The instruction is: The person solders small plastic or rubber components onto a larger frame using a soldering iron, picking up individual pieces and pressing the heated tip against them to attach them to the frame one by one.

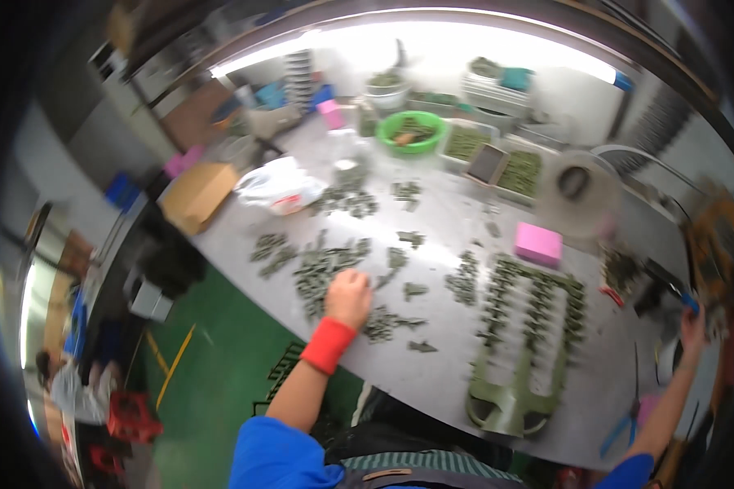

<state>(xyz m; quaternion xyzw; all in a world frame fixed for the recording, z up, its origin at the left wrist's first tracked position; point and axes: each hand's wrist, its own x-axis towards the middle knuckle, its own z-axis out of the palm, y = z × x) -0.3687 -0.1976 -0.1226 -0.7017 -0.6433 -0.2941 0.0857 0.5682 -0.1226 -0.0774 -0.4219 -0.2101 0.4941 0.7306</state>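
My left hand [349, 298], with a red band at its wrist, rests at the edge of a pile of small grey-green parts [314, 281]. Its fingers are curled in, and whatever they may hold is hidden. Far to the right, my right hand [694, 328] is closed round a black tool with a blue end [670, 281]; blur hides its exact kind. Between the hands lies an olive-green moulded frame [510, 399] with three long rows of small parts. Smaller clusters of grey-green parts [462, 281] are spread over the grey table [444, 326].
A pink block [538, 244] sits beyond the moulded frame. Along the back stand a green basin [410, 132] and trays of green parts [520, 173]. A white plastic bag [279, 186] and a cardboard box [198, 198] occupy the far left. Blue-handled pliers [618, 433] lie near my right forearm.
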